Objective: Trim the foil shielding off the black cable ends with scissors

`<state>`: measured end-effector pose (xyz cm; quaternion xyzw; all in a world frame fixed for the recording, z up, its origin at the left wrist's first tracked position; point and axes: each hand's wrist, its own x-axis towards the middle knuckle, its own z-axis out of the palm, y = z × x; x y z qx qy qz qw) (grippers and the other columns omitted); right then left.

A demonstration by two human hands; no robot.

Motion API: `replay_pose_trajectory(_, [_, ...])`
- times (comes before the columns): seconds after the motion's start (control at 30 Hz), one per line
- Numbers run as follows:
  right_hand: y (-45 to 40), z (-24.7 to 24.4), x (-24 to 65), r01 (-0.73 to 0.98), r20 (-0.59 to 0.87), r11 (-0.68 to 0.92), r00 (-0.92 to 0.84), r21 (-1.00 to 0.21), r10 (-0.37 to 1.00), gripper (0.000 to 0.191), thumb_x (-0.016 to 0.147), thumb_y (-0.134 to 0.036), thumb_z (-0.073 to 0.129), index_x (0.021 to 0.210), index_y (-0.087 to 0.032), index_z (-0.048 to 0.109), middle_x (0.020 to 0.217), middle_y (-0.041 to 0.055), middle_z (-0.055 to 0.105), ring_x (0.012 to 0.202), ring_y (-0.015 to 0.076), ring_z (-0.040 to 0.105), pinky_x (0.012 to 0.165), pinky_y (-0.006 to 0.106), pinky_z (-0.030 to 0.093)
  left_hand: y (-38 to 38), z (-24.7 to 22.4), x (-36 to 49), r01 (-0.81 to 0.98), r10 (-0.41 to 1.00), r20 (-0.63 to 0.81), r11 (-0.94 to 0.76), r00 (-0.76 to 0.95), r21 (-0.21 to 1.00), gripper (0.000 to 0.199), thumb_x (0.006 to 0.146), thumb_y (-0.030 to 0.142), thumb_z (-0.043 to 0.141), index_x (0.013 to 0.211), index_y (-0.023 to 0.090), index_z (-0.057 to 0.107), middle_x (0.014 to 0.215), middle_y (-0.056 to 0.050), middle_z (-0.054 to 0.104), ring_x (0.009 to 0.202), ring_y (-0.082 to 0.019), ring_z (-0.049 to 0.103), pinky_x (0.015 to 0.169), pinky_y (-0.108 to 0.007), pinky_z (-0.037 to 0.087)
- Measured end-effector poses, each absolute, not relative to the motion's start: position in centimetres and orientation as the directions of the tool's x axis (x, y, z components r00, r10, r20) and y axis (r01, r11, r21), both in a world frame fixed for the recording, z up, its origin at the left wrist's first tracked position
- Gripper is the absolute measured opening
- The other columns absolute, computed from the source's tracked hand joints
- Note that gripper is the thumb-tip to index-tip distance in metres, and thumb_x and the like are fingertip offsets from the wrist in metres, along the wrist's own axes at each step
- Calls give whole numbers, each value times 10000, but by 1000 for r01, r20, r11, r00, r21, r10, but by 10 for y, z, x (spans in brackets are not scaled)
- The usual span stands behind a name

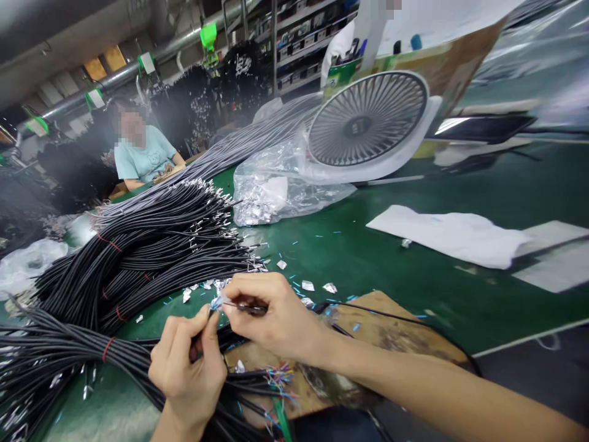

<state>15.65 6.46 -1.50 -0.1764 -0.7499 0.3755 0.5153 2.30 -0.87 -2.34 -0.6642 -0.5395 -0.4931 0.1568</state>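
Note:
Pinched between the thumb and fingers of my left hand is the end of a black cable, with whitish and bluish strands at its tip. My right hand is closed around a slim dark tool; its fingertips meet the cable tip just above my left fingers. The tool's exact kind is unclear, being mostly covered by the fingers. Below my hands, cable ends with fanned coloured wires lie over a worn wooden board. A red-tied bundle of black cables extends to the left.
Large stacks of black cables with foil-wrapped ends fill the left of the green table. A fan stands behind a clear plastic bag. Foil scraps and white paper lie about. Another person sits far left.

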Motion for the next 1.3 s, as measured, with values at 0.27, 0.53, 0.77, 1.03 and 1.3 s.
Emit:
replay_pose_trajectory(0.27, [61,-17,160,-47,628,706,-500,-707,597,60,793,-198,522,803,-162,569,676,-4,558,573,111,485,523,215,346,-11,-10,22,836,562,814,-370,-147,406,67,786,109,608,797,172,629,632,13,581,540,-90,544,493,-204,440])
replay_pose_trajectory(0.53, [63,-11,158,-76,605,665,-499,-743,620,220,916,-229,446,888,-147,648,727,31,591,653,133,525,593,239,403,-12,-7,21,825,531,828,-378,-179,420,62,785,117,613,774,177,623,614,14,558,520,-89,520,476,-213,436])
replay_pose_trajectory(0.77, [66,-14,158,-90,612,672,-513,-735,602,270,919,-208,436,767,-133,646,644,21,553,588,121,474,549,235,360,-13,-9,22,823,549,817,-374,-176,428,76,778,118,618,802,186,642,638,5,592,523,-97,531,472,-222,441])
replay_pose_trajectory(1.03, [64,-13,159,-79,622,684,-502,-725,601,290,918,-201,433,738,-125,647,621,15,531,570,112,449,528,228,340,-13,-11,24,835,537,826,-366,-171,411,115,772,90,618,834,184,640,643,8,583,539,-97,534,474,-217,436])
replay_pose_trajectory(1.3, [64,-10,157,-67,583,650,-517,-757,627,339,936,-222,422,695,-137,645,616,15,567,577,109,488,546,226,372,-13,-17,24,869,491,858,-348,-152,353,101,777,98,620,826,186,615,670,-11,614,559,-109,547,516,-243,466])
